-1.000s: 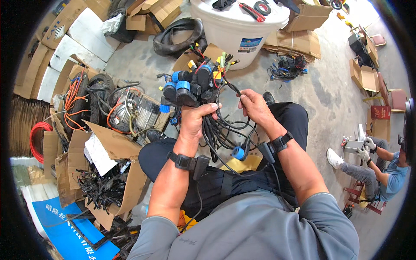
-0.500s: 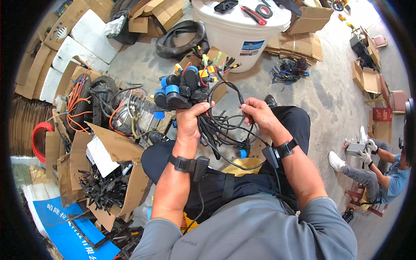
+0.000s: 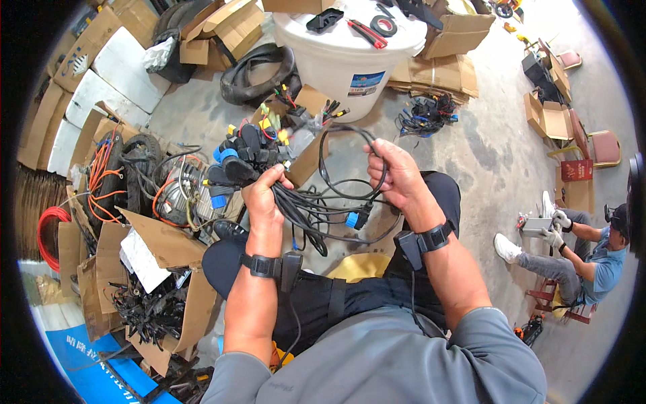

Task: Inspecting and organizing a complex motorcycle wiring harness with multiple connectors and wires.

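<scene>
A tangled harness of black cables [image 3: 304, 215] with black-bodied, blue-capped connectors [image 3: 235, 168] and small yellow, red and green plugs [image 3: 266, 124] hangs between my hands over my lap. My left hand [image 3: 266, 192] is closed on the harness, just below the connector cluster. My right hand [image 3: 393, 175] is closed on a loop of black cable, at the right of the bundle. A blue-capped connector [image 3: 356, 219] dangles on the cables below and between them. Black strapped devices sit on both wrists.
Cardboard box of black cables [image 3: 148, 310] left; tires [image 3: 141, 161], motor [image 3: 188, 195], orange hose behind it. White tub [image 3: 316, 60] with cutter [image 3: 367, 34] and tape ahead; cable pile [image 3: 427, 114] beside it. At right, a seated gloved person [image 3: 592, 262] holds a metal box; chairs [image 3: 602, 148].
The connector cluster and my left hand have moved left and tilted. My right hand has drawn a cable loop up and apart from the bundle. The view has shifted slightly.
</scene>
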`<move>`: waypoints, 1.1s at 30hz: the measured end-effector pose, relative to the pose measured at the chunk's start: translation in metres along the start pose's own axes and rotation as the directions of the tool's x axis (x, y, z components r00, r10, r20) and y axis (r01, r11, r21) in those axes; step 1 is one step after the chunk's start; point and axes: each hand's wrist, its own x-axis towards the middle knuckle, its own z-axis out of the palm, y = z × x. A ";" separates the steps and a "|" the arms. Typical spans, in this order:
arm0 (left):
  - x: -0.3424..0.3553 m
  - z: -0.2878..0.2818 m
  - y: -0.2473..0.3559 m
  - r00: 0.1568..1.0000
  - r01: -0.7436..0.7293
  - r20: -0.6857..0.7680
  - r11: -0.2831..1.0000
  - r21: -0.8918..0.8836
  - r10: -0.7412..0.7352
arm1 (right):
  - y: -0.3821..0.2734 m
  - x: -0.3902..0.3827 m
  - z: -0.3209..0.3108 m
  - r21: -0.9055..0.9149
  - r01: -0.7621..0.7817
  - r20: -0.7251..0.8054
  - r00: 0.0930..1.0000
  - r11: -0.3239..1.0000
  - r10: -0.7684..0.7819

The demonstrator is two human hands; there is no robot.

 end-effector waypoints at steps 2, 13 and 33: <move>-0.001 0.004 -0.001 0.999 -0.017 -0.032 1.000 0.001 0.017 | 0.006 -0.008 0.012 -0.088 -0.094 0.057 0.993 0.992 0.100; -0.011 0.018 -0.002 0.966 -0.255 0.016 0.948 0.190 0.256 | -0.037 -0.007 0.020 0.114 0.211 0.092 0.971 0.971 -0.222; -0.008 0.015 -0.006 1.000 0.023 -0.017 0.990 -0.137 -0.026 | 0.012 0.031 0.056 0.283 0.168 0.278 0.928 0.944 -0.248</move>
